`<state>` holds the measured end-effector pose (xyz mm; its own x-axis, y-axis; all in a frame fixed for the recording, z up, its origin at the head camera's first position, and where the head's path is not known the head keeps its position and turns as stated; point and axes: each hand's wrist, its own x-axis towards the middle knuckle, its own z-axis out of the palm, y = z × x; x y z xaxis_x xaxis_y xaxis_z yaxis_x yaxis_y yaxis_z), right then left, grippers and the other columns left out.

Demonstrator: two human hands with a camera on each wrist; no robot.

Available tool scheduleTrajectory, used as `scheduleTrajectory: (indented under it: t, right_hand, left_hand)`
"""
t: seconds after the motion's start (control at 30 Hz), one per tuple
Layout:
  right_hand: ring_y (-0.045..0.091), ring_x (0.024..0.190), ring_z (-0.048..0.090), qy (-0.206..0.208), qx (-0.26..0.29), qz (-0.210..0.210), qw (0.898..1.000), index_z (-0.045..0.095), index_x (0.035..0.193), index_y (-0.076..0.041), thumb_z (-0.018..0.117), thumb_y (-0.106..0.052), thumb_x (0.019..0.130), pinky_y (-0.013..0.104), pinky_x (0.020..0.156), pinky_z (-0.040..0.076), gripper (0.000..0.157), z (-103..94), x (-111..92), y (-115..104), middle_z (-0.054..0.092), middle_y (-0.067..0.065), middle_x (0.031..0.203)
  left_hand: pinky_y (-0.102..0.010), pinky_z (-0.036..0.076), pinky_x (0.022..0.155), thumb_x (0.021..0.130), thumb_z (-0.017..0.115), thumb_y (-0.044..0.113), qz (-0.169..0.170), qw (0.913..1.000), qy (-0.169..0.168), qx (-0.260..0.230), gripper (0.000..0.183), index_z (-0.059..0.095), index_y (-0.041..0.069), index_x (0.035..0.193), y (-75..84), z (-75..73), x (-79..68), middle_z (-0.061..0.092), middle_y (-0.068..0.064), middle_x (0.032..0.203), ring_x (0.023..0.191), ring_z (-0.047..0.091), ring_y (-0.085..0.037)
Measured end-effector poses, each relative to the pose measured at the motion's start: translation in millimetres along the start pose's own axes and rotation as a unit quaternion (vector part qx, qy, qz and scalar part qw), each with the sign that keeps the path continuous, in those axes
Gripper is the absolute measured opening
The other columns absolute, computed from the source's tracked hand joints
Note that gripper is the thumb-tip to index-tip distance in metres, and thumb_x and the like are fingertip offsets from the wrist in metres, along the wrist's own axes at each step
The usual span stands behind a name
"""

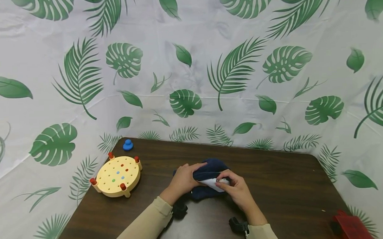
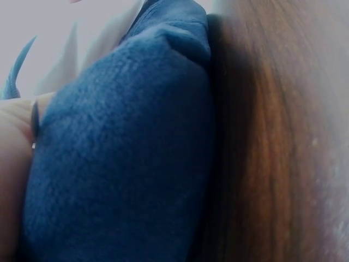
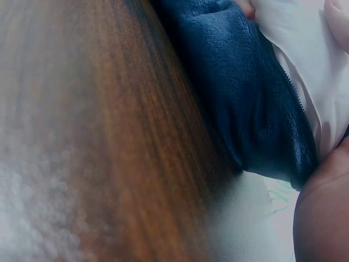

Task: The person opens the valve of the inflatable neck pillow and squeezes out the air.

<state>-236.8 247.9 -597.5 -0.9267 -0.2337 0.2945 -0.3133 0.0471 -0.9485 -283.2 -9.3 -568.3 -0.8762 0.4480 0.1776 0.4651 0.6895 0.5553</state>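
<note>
A navy plush zippered cover point(image 1: 213, 165) lies on the table in front of me, its opening facing me. White cloth point(image 1: 214, 184) shows inside that opening. My left hand point(image 1: 182, 179) grips the cover's left side, the thumb along the top edge. At the right of the opening, my right hand point(image 1: 237, 190) pinches the white cloth between thumb and fingers. The left wrist view is mostly filled by the blue fabric point(image 2: 120, 153). Zipper teeth point(image 3: 293, 83) run along the cover's edge in the right wrist view. How far the white cloth reaches inside is hidden.
On the left of the brown table point(image 1: 276, 187) stands a round yellow pegboard point(image 1: 117, 175) with red-tipped legs. A blue knob-shaped piece point(image 1: 128, 145) sits behind it. Something red and translucent point(image 1: 353, 226) is at the right front edge. Leaf-printed cloth point(image 1: 196, 73) hangs around the table.
</note>
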Motion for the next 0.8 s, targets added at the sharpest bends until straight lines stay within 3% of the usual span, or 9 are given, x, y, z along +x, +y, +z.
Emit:
scheduleTrajectory:
  t: [0.8]
  right_hand:
    - [0.013,0.102,0.067,-0.001,0.002,-0.004,1.0,0.071,0.113,0.003,0.08,-0.001,0.097,0.027,0.083,0.058,0.019,-0.6,0.1,2.8,0.071,-0.004,0.113]
  left_hand:
    - [-0.05,0.05,0.098,0.085,0.091,0.053,-0.001,0.9999,0.001,-0.014,0.07,0.07,0.032,0.147,-1.3,1.5,1.2,0.078,0.003,0.137,0.097,0.063,-0.022]
